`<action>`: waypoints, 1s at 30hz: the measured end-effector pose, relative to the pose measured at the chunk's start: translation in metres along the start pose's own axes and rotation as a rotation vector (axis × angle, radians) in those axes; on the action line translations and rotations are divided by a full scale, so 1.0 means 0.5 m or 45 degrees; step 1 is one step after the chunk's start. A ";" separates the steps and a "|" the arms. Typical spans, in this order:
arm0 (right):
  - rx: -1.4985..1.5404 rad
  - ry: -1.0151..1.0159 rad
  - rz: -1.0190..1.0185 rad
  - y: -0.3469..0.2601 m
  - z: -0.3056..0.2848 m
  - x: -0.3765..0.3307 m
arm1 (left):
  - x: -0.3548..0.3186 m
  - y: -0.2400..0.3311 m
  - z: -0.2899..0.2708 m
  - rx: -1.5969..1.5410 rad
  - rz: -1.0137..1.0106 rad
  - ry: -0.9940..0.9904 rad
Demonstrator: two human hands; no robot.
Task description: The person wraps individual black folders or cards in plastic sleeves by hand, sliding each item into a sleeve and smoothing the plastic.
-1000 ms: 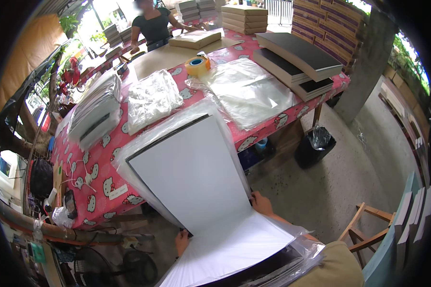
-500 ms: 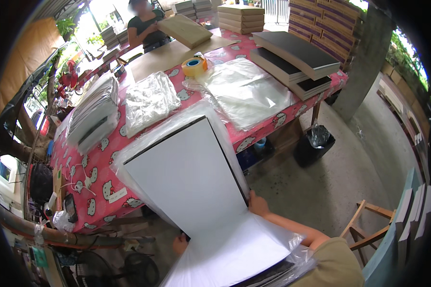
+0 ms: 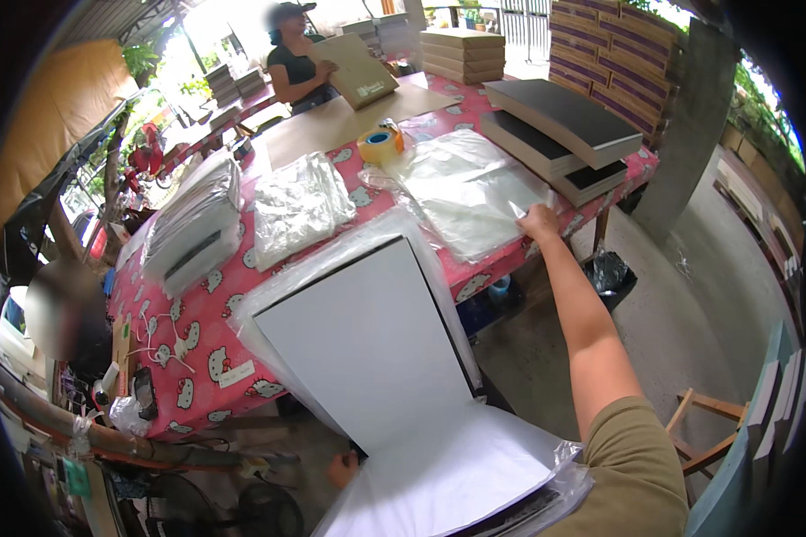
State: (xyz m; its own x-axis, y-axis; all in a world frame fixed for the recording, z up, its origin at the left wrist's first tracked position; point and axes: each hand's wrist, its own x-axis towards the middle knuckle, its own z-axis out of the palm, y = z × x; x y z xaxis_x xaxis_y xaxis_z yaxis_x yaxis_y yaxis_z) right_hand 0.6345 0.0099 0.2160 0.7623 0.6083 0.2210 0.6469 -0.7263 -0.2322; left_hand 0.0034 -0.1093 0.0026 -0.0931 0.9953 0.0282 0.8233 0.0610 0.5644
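A large white board with dark edges lies in front of me, its far end on the table and wrapped in clear plastic. Its near part bends up toward my body, with more clear plastic and dark edges under it. My left hand is closed at the board's left edge, low down, with part of its fingers hidden. My right arm stretches forward, and my right hand pinches the near right corner of a flat pile of clear plastic bags. A second pile of crumpled plastic bags lies left of it.
The table has a pink patterned cloth. On it are a tape roll, plastic-wrapped stacks and thick black-topped blocks. Across it a person holds a brown package. A blurred person is at left; a black bin stands right.
My right hand has left the board's right edge and reached forward to the plastic bag pile. The far person's brown package has tipped more upright. A blurred person has appeared at left.
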 end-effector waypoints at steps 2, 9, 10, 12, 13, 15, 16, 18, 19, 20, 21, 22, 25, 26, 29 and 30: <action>0.155 0.221 -0.121 -0.052 -0.038 -0.021 | -0.013 -0.029 0.013 -0.169 -0.023 0.052; 0.732 0.742 -0.688 -0.130 -0.252 -0.213 | 0.000 0.081 -0.146 -0.656 -0.214 0.078; 0.993 0.269 -0.816 -0.141 -0.232 -0.269 | 0.010 0.126 -0.180 -0.816 -0.135 0.157; 0.799 -0.324 -1.495 -0.165 -0.241 -0.398 | 0.040 0.250 -0.269 -1.075 0.016 0.223; 1.012 -0.581 -1.607 -0.178 -0.242 -0.459 | 0.050 0.308 -0.312 -1.170 0.081 0.215; 1.076 -0.888 -1.793 -0.211 -0.264 -0.542 | 0.052 0.404 -0.386 -1.145 0.495 0.064; 1.116 -0.919 -1.772 -0.233 -0.270 -0.558 | 0.059 0.448 -0.400 -1.113 0.734 -0.005; 1.192 -0.979 -1.731 -0.270 -0.291 -0.584 | 0.057 0.532 -0.412 -1.087 0.975 -0.247; 1.315 -0.905 -1.636 -0.284 -0.298 -0.587 | 0.049 0.571 -0.410 -1.099 0.978 -0.420; 1.431 -0.839 -1.542 -0.299 -0.304 -0.583 | 0.043 0.598 -0.396 -1.194 0.838 -0.559; 1.524 -0.777 -1.461 -0.310 -0.306 -0.582 | 0.042 0.604 -0.380 -1.305 0.696 -0.679; 1.549 -0.773 -1.310 -0.313 -0.316 -0.576 | 0.055 0.609 -0.376 -1.285 0.566 -0.788; 1.549 -0.830 -0.955 -0.310 -0.332 -0.563 | 0.082 0.602 -0.374 -1.295 0.308 -0.919; 1.526 -0.870 -0.888 -0.307 -0.329 -0.558 | 0.083 0.605 -0.370 -1.326 0.336 -0.851; 1.633 -0.951 -0.977 -0.314 -0.303 -0.561 | 0.077 0.603 -0.358 -1.510 0.331 -0.691; 1.645 -0.950 -1.003 -0.317 -0.296 -0.564 | 0.073 0.600 -0.356 -1.588 0.319 -0.647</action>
State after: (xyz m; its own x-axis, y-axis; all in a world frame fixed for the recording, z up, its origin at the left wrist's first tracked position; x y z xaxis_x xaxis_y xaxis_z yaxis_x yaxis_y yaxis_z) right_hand 0.3144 -0.0939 0.3306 -0.1335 0.9516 0.2767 0.1503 0.2954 -0.9435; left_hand 0.1474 -0.0679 0.3200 0.4185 0.9039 0.0884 -0.2832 0.0374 0.9583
